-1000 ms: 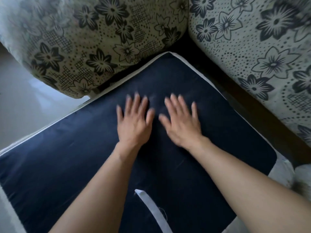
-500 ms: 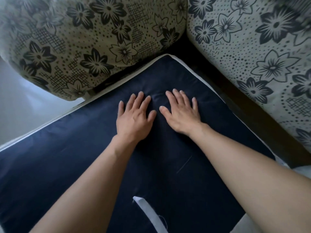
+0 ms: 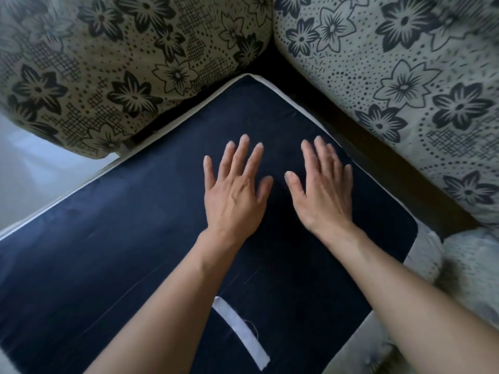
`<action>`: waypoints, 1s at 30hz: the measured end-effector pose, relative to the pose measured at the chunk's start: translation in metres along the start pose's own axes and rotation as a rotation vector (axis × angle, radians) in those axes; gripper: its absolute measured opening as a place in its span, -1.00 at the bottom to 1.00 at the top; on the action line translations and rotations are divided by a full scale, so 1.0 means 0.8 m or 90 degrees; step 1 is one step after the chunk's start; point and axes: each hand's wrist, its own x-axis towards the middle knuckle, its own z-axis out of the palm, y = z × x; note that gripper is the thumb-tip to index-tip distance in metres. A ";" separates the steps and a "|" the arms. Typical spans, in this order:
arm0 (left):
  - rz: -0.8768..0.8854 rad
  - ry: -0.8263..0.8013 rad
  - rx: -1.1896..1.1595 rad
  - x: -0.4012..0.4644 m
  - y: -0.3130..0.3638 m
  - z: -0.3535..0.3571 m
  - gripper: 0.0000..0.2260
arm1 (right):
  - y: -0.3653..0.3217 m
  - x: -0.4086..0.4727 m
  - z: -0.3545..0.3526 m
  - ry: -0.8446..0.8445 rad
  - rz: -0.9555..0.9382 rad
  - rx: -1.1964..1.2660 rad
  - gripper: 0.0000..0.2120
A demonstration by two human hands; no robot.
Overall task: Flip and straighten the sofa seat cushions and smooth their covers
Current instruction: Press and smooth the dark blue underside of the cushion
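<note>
Your left hand (image 3: pixel 233 195) and right hand (image 3: pixel 322 193) lie flat, palms down, fingers straight and spread, side by side on the dark navy seat cushion (image 3: pixel 113 252), holding nothing. The cushion lies flat on the sofa seat, its far corner pointing into the angle between the two floral back cushions (image 3: pixel 121 63), its long axis running lower left to upper right.

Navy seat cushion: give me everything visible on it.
The navy seat cushion lies flat with one corner pointing into the sofa's back corner. Its cover looks like dark, matte woven cloth, mostly smooth with faint creases, edged by white piping. A white fabric strip lies on its near part. The left hand and right hand rest on it, fingers spread flat.
</note>
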 end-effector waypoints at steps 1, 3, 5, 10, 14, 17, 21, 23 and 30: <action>0.014 0.044 -0.013 -0.017 0.004 -0.002 -0.49 | -0.001 -0.022 0.002 0.044 -0.011 0.002 -0.39; 0.036 0.011 0.016 -0.055 0.007 0.008 -0.49 | 0.000 -0.074 0.024 0.009 -0.021 -0.051 -0.40; 0.046 -0.103 0.045 -0.076 0.000 0.022 -0.49 | 0.009 -0.101 0.046 -0.105 -0.014 -0.115 -0.38; -0.001 -0.132 -0.093 -0.078 0.012 0.007 -0.54 | 0.003 -0.094 0.035 -0.122 -0.001 -0.093 -0.44; 0.000 -0.107 -0.161 -0.146 0.014 0.006 -0.57 | -0.007 -0.140 0.036 -0.106 -0.053 -0.090 -0.49; 0.001 -0.077 -0.171 -0.194 0.012 0.014 -0.52 | -0.005 -0.174 0.040 -0.123 -0.092 -0.093 -0.47; -0.015 -0.072 -0.175 -0.238 0.023 0.018 -0.53 | 0.005 -0.206 0.036 -0.136 -0.152 -0.090 -0.47; -0.025 -0.064 -0.180 -0.251 0.032 0.018 -0.53 | 0.012 -0.216 0.032 -0.133 -0.175 -0.082 -0.48; -0.122 -0.009 -0.273 -0.293 0.081 0.016 -0.69 | 0.037 -0.241 0.019 -0.073 -0.185 -0.019 -0.60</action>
